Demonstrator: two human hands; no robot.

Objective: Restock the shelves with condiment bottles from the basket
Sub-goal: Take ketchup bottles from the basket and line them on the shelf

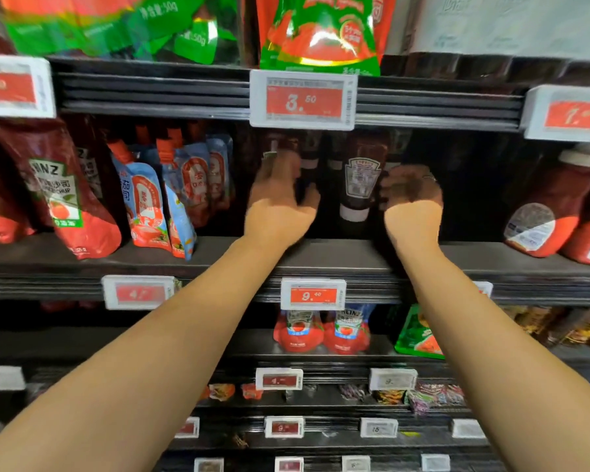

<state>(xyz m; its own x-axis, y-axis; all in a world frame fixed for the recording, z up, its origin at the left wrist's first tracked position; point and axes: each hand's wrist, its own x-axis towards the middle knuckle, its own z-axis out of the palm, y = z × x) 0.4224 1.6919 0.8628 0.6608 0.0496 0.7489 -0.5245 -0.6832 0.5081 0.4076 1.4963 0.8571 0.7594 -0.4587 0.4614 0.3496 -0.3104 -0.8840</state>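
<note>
Two hands reach into the middle shelf point(321, 257), at the bay of dark squeeze bottles.

Step in hand, as judged: seating bottles in the row behind the 3.50 price tag point(303, 98). The basket is not in view.

Left hand point(281, 195): fingers spread and straight, resting against a dark bottle point(309, 158) at the left of the row; blurred, so the exact contact cannot be told.

Right hand point(410, 195): fingers curled beside the labelled bottle point(360, 178); whether they grip a bottle hidden behind the hand or merely touch cannot be told.

Labelled bottle: stands cap-down on the shelf between the two hands, white cap at the bottom, shield-shaped back label facing out; its print is too small to read.

Next move, as judged: steady the row, turn the back label away so the front faces out, then draw both hands clear without toppling neighbours.

Legible writing:
- Red pouch point(62, 195), left: "HINZ" partly cut, Chinese characters beneath.
- Lower price tag point(313, 294): "9.40".
- Red pouches point(346, 330) on the shelf below: "HEINZ".
- Blue-and-red spouted pouches point(147, 202): Chinese text, not readable.
- Red bottle point(545, 212), right: label blurred.
</note>
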